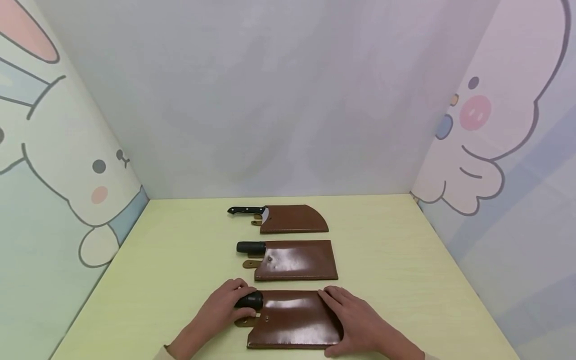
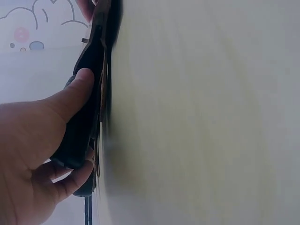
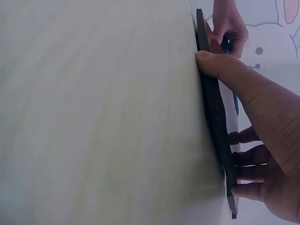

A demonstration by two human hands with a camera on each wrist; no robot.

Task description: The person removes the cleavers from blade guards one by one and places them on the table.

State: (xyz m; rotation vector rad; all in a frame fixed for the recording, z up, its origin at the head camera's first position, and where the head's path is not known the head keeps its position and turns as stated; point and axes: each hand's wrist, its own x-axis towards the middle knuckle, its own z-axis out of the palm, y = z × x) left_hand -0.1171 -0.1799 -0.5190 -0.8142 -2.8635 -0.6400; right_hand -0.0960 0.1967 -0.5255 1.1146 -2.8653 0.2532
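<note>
The nearest cleaver lies flat in a glossy brown leather sheath (image 1: 294, 320), its blade hidden inside. Its black handle (image 1: 252, 300) points left. My left hand (image 1: 218, 306) grips that handle, thumb on the near side and fingers over the far side; the left wrist view shows the thumb along the handle (image 2: 84, 119). At the sheath's right end, my right hand (image 1: 360, 322) spans the short edge, thumb at the near corner and fingers at the far corner. In the right wrist view the thumb and fingers hold the sheath's edge (image 3: 213, 103). A strap with a snap (image 1: 245, 322) sticks out beside the handle.
Behind lies a second sheathed cleaver (image 1: 299, 262) with a black handle. Farther back is a knife in a curved brown sheath (image 1: 294, 219), its riveted handle pointing left. All rest on a pale yellow table (image 1: 396, 250), with walls at the back and both sides.
</note>
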